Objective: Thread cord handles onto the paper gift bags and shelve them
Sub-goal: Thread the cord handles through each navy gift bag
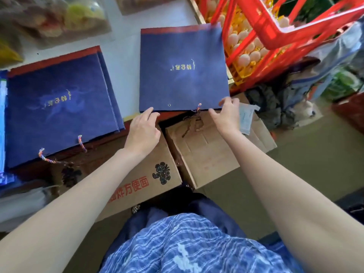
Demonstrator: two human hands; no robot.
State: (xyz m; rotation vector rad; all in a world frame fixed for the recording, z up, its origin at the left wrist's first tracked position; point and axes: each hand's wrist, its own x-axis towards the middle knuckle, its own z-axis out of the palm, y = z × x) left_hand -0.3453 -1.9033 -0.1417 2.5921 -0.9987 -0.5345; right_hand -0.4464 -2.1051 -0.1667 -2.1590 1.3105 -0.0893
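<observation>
Red egg crate (279,30) w/ cardboard boxes (206,152) below

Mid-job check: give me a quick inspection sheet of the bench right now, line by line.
Surface: white tabletop, bare between bags.
Job's things: flat navy bag, cord in right hole, left eyelet empty; finished stack on the left.
Clutter: cardboard boxes under the table edge.
Hands: left hand and right hand at the bag's near edge, fingers relaxed.
Cables: nothing seen.
Surroundings: red crates of eggs.
</observation>
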